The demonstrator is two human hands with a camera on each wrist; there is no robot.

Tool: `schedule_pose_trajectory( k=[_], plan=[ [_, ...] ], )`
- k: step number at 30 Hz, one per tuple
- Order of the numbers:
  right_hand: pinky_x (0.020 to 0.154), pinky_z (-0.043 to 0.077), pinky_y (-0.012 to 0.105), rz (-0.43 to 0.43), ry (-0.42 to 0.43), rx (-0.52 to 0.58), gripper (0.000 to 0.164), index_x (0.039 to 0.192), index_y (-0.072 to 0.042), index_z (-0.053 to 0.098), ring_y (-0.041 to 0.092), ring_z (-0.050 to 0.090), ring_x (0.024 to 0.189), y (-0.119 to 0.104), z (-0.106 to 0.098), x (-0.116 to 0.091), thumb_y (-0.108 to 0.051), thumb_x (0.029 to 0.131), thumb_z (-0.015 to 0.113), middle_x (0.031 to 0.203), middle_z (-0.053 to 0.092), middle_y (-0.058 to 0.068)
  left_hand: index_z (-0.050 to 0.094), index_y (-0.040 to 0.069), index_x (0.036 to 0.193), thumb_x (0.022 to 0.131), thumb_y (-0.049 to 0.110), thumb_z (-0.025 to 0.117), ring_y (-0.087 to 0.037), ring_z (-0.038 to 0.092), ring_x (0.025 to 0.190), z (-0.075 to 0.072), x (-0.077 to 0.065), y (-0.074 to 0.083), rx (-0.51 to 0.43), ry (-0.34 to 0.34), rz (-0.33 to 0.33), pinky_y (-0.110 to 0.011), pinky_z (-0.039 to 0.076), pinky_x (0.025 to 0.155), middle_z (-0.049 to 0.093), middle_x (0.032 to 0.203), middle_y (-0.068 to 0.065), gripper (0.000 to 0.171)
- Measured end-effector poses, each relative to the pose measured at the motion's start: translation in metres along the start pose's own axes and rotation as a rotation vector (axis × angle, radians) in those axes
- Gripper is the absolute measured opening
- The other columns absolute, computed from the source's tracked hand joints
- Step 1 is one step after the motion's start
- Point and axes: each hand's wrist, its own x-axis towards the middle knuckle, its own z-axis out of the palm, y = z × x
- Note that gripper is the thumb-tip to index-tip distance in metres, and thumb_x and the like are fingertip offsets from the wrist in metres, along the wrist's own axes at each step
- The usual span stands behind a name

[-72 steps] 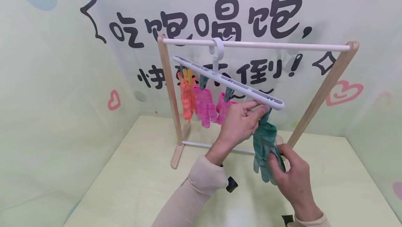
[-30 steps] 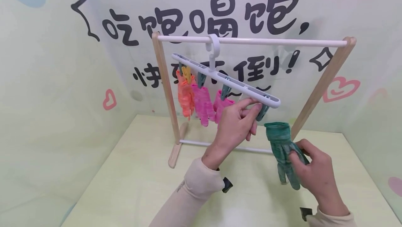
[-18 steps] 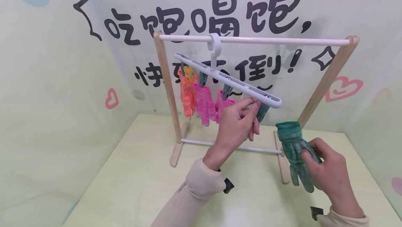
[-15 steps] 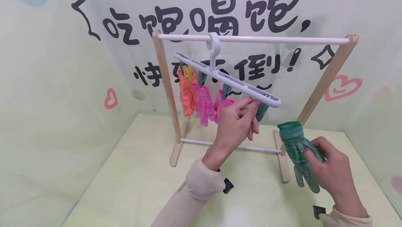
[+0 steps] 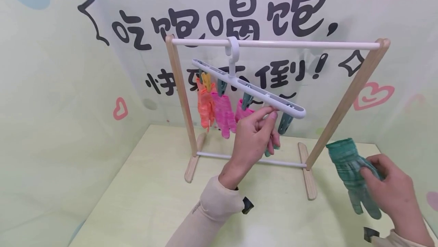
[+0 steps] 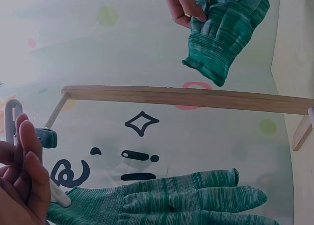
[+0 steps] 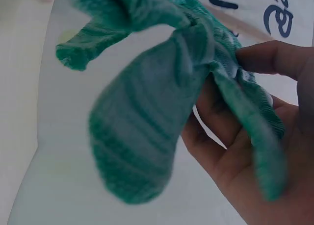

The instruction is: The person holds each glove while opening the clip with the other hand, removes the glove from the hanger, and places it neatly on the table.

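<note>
In the head view, my right hand [image 5: 393,186] pinches a green striped knitted glove [image 5: 352,171] at its finger part, with the cuff pointing up, off the hanger. My left hand [image 5: 251,133] is raised under the white clip hanger [image 5: 270,97], thumb and index finger together around a whitish clothes peg that they mostly hide. Left of them, the left wrist view shows that white peg [image 6: 60,194] on the cuff of a second green glove [image 6: 167,200]. A teal peg [image 5: 285,122] at the hanger's near end hangs without a glove.
The hanger hooks over the white rail of a wooden rack [image 5: 345,106]. Farther along it hang pink gloves [image 5: 223,114] and an orange glove [image 5: 206,106], held by teal pegs and a yellow peg [image 5: 206,81]. The rack's feet stand on a pale table [image 5: 137,201], with printed cloth walls around.
The green glove came off the teal peg and moved right and slightly down in my right hand. My left hand shifted a little left from that teal peg to the white one.
</note>
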Motion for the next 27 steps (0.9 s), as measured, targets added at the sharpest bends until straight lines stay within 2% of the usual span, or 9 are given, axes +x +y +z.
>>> schedule_pose_trajectory(
  k=[2,3,4,6,18,27],
  plan=[
    [0.075,0.045,0.045,0.03,-0.004,-0.015,0.028,0.122,0.001,0.059,0.018,0.064,0.088,0.007,-0.003,0.002,-0.018,0.102,0.058,0.123,0.066,0.035,0.067,0.006,0.133,0.108,0.017,0.056,-0.02,0.059,0.043,0.0,0.0,0.0,-0.01,0.001,0.003,-0.031,0.054,0.046,0.067,0.066,-0.022,0.03],
    [0.078,0.046,0.051,0.049,-0.012,-0.018,0.03,0.124,0.003,0.057,0.032,0.065,0.093,0.01,-0.004,0.003,-0.018,0.103,0.057,0.126,0.063,0.037,0.067,0.006,0.134,0.108,0.017,0.056,-0.02,0.059,0.043,0.0,0.0,0.0,-0.014,0.003,0.004,-0.031,0.054,0.047,0.067,0.066,-0.023,0.03],
    [0.08,0.046,0.058,0.069,-0.021,-0.02,0.031,0.126,0.005,0.055,0.046,0.063,0.099,0.013,-0.005,0.004,-0.017,0.104,0.055,0.129,0.06,0.04,0.067,0.006,0.135,0.108,0.016,0.057,-0.019,0.059,0.043,0.0,-0.001,0.0,-0.017,0.006,0.004,-0.03,0.054,0.047,0.067,0.066,-0.023,0.03],
    [0.085,0.044,0.066,0.103,-0.036,-0.019,0.034,0.129,0.008,0.051,0.058,0.057,0.11,0.018,-0.007,0.005,-0.017,0.106,0.052,0.134,0.055,0.042,0.066,0.006,0.136,0.108,0.016,0.057,-0.019,0.059,0.043,0.0,-0.001,-0.001,-0.024,0.011,0.002,-0.029,0.054,0.047,0.067,0.066,-0.023,0.031],
    [0.086,0.045,0.066,0.192,-0.086,-0.041,0.039,0.137,0.012,0.044,0.062,0.054,0.113,0.039,-0.01,0.009,-0.015,0.109,0.047,0.14,0.046,0.047,0.065,0.007,0.138,0.108,0.017,0.057,-0.016,0.058,0.042,-0.001,-0.003,0.002,-0.051,0.018,-0.001,-0.027,0.052,0.045,0.066,0.067,-0.026,0.034],
    [0.086,0.045,0.065,0.189,-0.094,-0.057,0.037,0.133,0.015,0.044,0.062,0.053,0.113,0.062,-0.003,0.012,-0.011,0.108,0.048,0.139,0.044,0.048,0.066,0.008,0.138,0.107,0.014,0.057,-0.016,0.056,0.04,-0.003,-0.006,0.002,-0.051,0.034,-0.003,-0.029,0.051,0.043,0.065,0.065,-0.026,0.033]
  ],
)
